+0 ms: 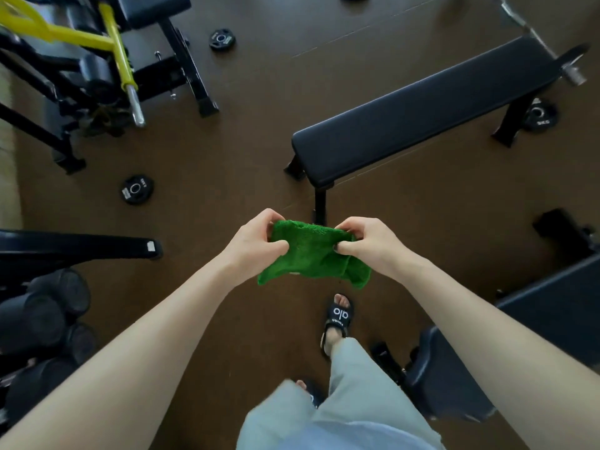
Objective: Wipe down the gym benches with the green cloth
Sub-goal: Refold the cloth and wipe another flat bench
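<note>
I hold the green cloth (311, 254) in front of me with both hands, above the brown floor. My left hand (256, 241) pinches its left upper edge and my right hand (367, 243) pinches its right upper edge, so the cloth hangs bunched between them. A flat black gym bench (422, 108) stands ahead and to the right, its near end just beyond my hands. Another black padded bench (552, 306) sits at the right edge, close to my right arm.
A yellow and black weight machine (97, 60) fills the upper left. Small weight plates (138, 189) (221, 39) (540, 116) lie on the floor. Dumbbells (42, 313) are stacked at the lower left under a black bar (81, 248). My sandalled foot (337, 316) stands below the cloth.
</note>
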